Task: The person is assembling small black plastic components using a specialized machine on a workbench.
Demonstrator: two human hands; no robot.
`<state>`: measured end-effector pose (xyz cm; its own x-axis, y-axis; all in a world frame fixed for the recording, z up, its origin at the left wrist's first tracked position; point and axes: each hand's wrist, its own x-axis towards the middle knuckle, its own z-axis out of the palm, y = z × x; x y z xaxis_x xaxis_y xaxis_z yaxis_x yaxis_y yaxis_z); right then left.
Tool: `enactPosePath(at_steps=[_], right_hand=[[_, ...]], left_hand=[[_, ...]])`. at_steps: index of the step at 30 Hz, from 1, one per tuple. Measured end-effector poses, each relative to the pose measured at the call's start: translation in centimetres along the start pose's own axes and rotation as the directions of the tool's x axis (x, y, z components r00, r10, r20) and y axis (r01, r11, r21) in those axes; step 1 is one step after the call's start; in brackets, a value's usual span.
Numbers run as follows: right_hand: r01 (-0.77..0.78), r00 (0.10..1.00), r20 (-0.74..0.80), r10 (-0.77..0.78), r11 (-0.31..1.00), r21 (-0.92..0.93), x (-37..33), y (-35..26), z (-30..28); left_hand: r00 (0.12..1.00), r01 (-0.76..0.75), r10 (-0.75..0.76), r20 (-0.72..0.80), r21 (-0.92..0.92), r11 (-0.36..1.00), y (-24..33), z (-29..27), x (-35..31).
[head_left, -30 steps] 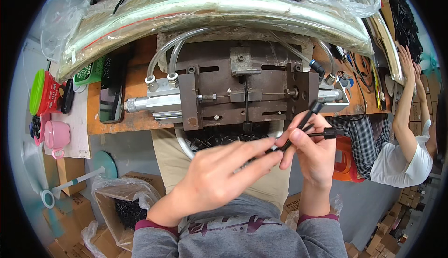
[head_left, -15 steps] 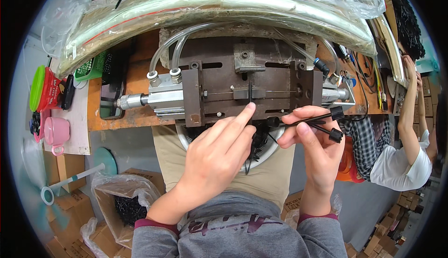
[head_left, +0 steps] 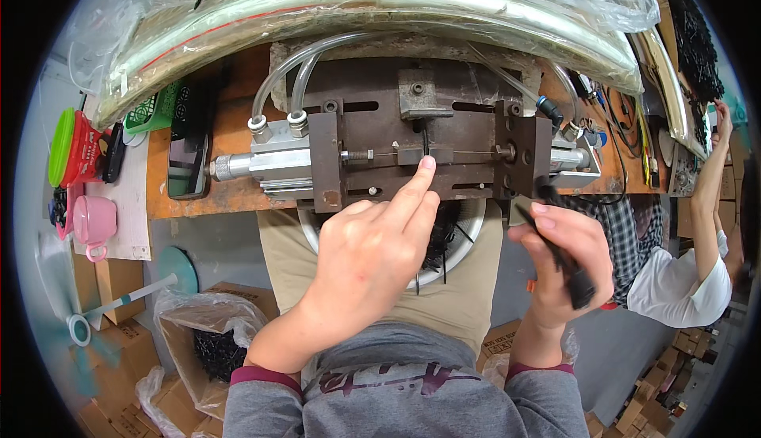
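Your left hand (head_left: 369, 248), released and gripping nothing, stretches its index finger (head_left: 418, 182) to the slim black piece (head_left: 426, 135) at the middle of a brown metal fixture (head_left: 361, 81). The piece stands upright across a small grey block (head_left: 442, 156), its far end beneath a bolted bracket (head_left: 418, 103), your fingertip resting on its near end.

To the right, your right hand (head_left: 572, 252) is closed around black rods (head_left: 548, 232), held just off the fixture's near right corner; they blur and overlap, so their number cannot be told. A thick black end (head_left: 581, 288) juts out toward you.

Silver cylinders flank the fixture, one on the left (head_left: 281, 170) and one on the right (head_left: 564, 160), with clear tubing (head_left: 273, 73) curving away on the far side. Nearer you, a white tub (head_left: 479, 222) of black pieces sits at your lap, partly hidden by your left hand. A dark phone (head_left: 187, 167) lies at left on the wooden bench (head_left: 238, 204); at far right, a co-worker in a white shirt (head_left: 688, 283) raises an arm beside a black heap (head_left: 696, 45).
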<state>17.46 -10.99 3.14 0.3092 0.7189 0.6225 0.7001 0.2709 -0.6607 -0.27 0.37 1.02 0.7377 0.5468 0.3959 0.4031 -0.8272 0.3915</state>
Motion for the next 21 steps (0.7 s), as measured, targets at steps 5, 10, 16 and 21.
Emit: enactPosePath(at_steps=[5, 10, 16, 21], right_hand=[[0.376, 0.926, 0.184, -0.329, 0.840, -0.392, 0.1, 0.3, 0.2], [0.527, 0.850, 0.236, -0.471, 0.763, -0.375, 1.0, 0.9, 1.8], [0.180, 0.973, -0.097, -0.209, 0.953, -0.245, 0.6, 1.8, 1.5], [-0.131, 0.966, -0.166, 0.195, 0.934, 0.333, 0.0, -0.1, 1.1]], left_hand=[[0.993, 0.074, -0.116, -0.004, -0.743, 0.665, 1.4, -2.2, -0.5], [0.994, -0.035, -0.043, -0.104, -0.656, 0.754, 2.0, -2.4, -1.2], [0.981, -0.038, -0.016, -0.193, -0.272, 0.962, 1.1, -0.5, -1.3], [0.987, -0.049, 0.045, -0.156, -0.020, 0.999, 0.4, 1.7, -0.9]])
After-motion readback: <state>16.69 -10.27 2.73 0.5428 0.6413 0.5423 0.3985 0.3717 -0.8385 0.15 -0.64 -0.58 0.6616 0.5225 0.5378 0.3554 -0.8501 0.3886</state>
